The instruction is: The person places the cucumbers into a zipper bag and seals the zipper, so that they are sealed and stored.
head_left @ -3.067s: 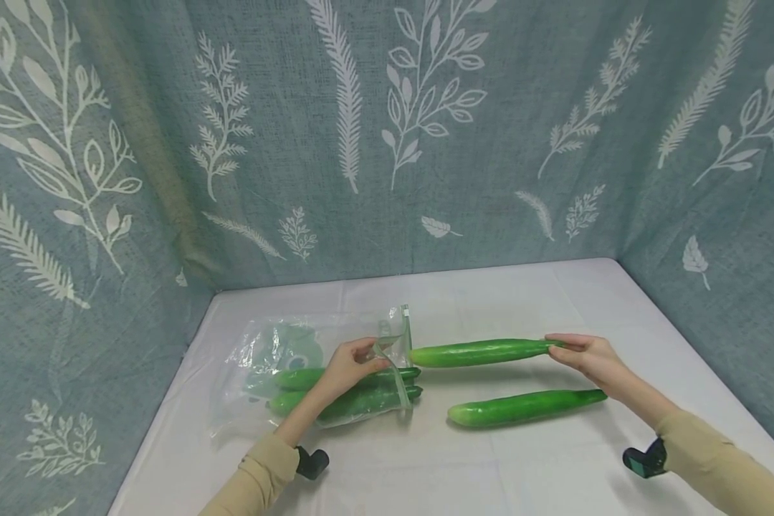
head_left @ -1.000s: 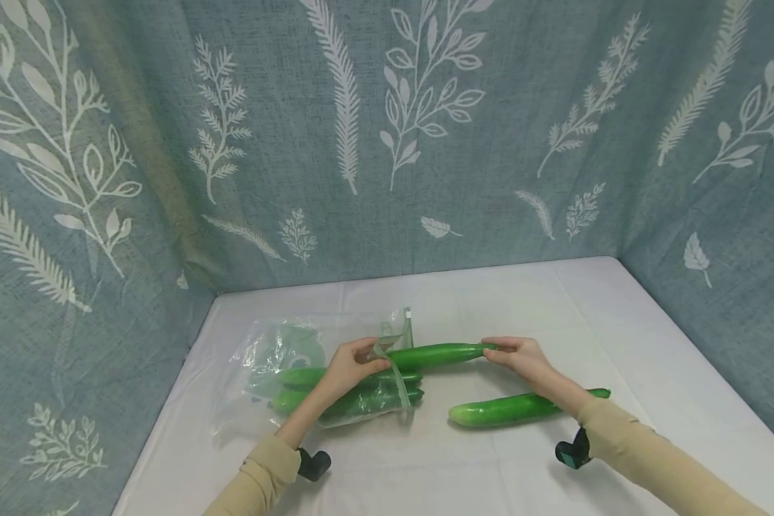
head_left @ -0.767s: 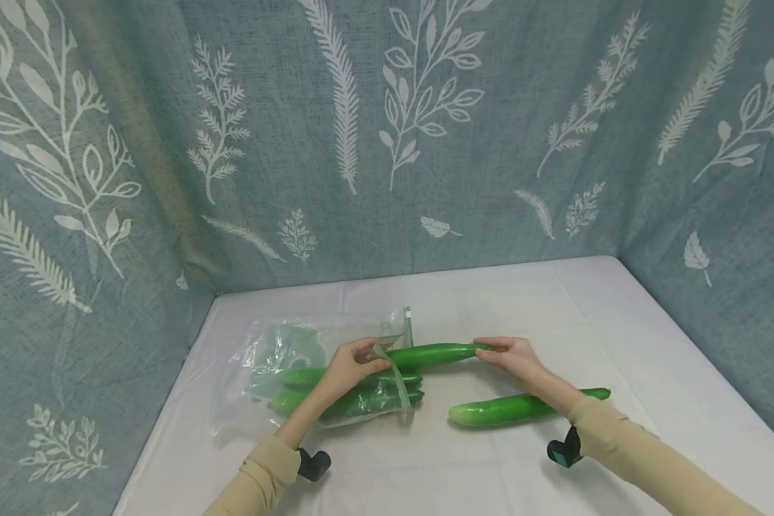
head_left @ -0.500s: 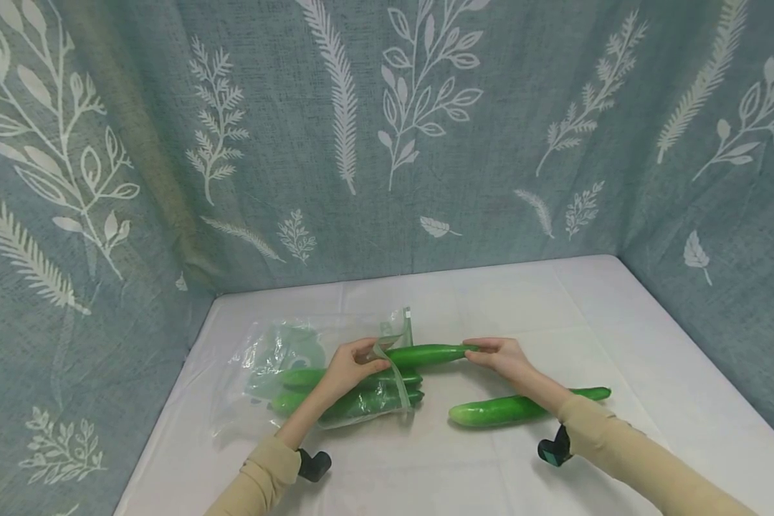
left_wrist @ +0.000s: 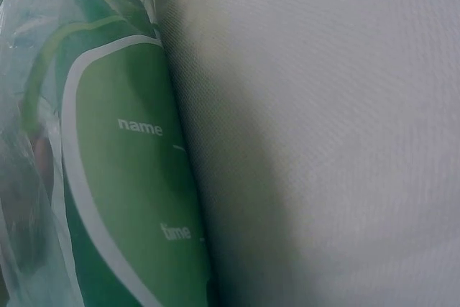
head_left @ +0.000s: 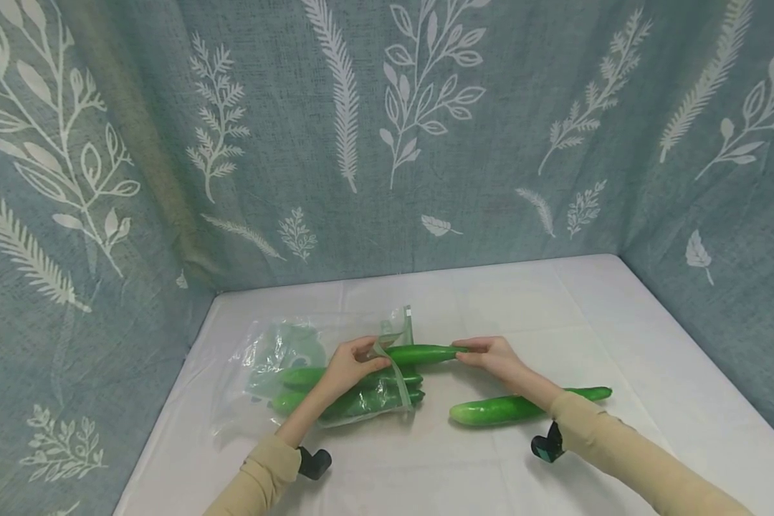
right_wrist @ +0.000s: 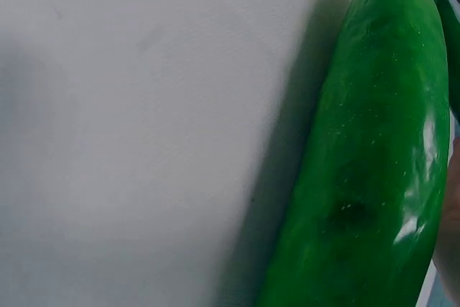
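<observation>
A clear zip bag [head_left: 245,412] with a green print lies on the left of the table, its mouth facing right. Two cucumbers rest inside it, the nearer cucumber [head_left: 355,403] partly under the bag's film. My left hand [head_left: 355,364] pinches the upper edge of the mouth and lifts it. My right hand [head_left: 493,356] pinches the stem end of another cucumber [head_left: 426,354], whose far end is inside the mouth, hidden behind the film and left fingers. In the left wrist view the bag's printed label [left_wrist: 136,156] reads "name" and "time".
A loose cucumber [head_left: 497,411] lies on the white table [head_left: 438,473] below my right forearm, which partly covers it; it fills much of the right wrist view. A blue-green curtain [head_left: 361,215] with white leaf patterns surrounds the table at the back and sides.
My right hand has moved left, sliding its cucumber from outside the bag in through the mouth. The left hand keeps its place on the bag's edge.
</observation>
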A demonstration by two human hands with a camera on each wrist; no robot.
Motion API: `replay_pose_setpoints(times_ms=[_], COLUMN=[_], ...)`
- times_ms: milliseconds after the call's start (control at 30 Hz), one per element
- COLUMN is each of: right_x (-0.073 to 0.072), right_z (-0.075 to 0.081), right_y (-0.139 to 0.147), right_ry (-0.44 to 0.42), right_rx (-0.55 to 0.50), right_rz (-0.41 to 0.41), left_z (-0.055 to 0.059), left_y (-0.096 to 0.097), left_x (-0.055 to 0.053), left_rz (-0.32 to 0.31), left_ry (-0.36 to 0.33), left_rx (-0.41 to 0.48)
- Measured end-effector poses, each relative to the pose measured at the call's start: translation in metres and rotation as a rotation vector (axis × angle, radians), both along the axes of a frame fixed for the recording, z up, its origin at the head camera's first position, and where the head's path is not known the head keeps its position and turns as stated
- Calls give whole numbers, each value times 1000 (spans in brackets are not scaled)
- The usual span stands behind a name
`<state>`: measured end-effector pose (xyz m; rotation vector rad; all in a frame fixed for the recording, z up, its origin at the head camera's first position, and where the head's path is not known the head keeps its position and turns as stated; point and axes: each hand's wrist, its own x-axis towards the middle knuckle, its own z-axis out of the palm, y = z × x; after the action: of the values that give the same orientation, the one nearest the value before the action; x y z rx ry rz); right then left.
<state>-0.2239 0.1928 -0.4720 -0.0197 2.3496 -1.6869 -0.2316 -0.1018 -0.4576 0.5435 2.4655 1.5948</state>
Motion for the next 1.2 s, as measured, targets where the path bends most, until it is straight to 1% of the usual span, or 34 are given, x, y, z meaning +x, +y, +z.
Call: replay_pose_setpoints(times_ms=[133,233,400,500,700,800,933,1000,1067,1200], right_x=[-2,-4,-4,-5,-6,-6,-6,-6,-7,-8], right_z=[0,-1,0,-2,-6,-6,-5,-4,-4,-5], right_y=[-6,-12,-23,-28,-39,-45,-52,-55,-58,-61], right_ry=[17,22,37,50,83,99,139,162,177,183], right_rx=[35,50,58,58,59,77,110,117,117,105], right_rz=[33,66,97,111,164,177,189,197,200,205], left_z=[1,0,-2,-2,-2,2,17,20,16,3], left_y=[0,0,0,0,0,1,2,2,2,0], left_x=[0,-1,-4,-4,-3,0,8,10,8,2], left_rz=[-8,-3,-14,-19,-17,-19,-37,-43,-41,-41], left_ry=[10,9,12,16,7,-7,-7,-5,-10,-6], left_rx=[-8,-10,6,9,7,8,12,13,16,22])
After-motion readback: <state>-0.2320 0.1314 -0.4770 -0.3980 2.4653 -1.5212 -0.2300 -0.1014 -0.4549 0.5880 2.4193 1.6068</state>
